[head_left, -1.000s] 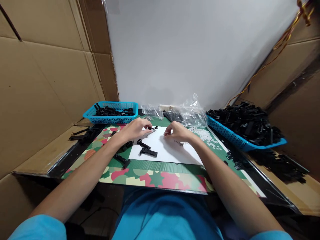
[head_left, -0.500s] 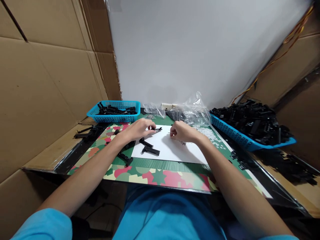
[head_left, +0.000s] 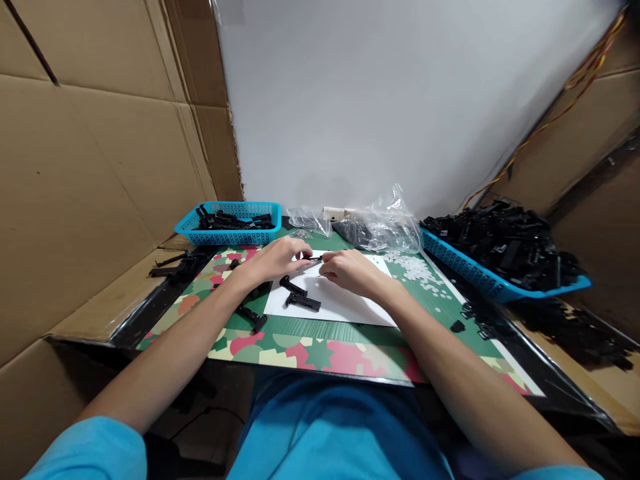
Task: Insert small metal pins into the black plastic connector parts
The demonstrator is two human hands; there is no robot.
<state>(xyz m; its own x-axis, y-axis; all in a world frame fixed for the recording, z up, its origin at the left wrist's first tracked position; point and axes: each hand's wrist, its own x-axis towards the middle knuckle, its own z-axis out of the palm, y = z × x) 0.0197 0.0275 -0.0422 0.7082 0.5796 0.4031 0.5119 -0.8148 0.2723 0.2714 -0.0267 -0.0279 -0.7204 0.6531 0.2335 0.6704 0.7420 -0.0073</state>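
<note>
My left hand (head_left: 284, 259) is closed on one end of a slim black plastic part (head_left: 314, 259) over the white sheet (head_left: 345, 307). My right hand (head_left: 347, 270) has its fingers pinched together at the part's other end; whatever is between those fingertips is hidden. Two more black parts lie on the sheet just below, a shorter piece (head_left: 293, 287) and a longer piece (head_left: 303, 303). Under my left forearm, other black parts (head_left: 251, 318) rest on the patterned mat (head_left: 320, 357).
A blue basket (head_left: 227, 237) of black parts stands at the back left, a fuller blue basket (head_left: 493, 290) at the right. Clear plastic bags (head_left: 385, 230) lie at the back. Small white discs (head_left: 417, 270) are scattered right of the sheet. Cardboard walls (head_left: 100, 153) flank the table.
My right hand has moved left, from the sheet's right half to the black part's end. My left hand and the part stay in nearly the same place.
</note>
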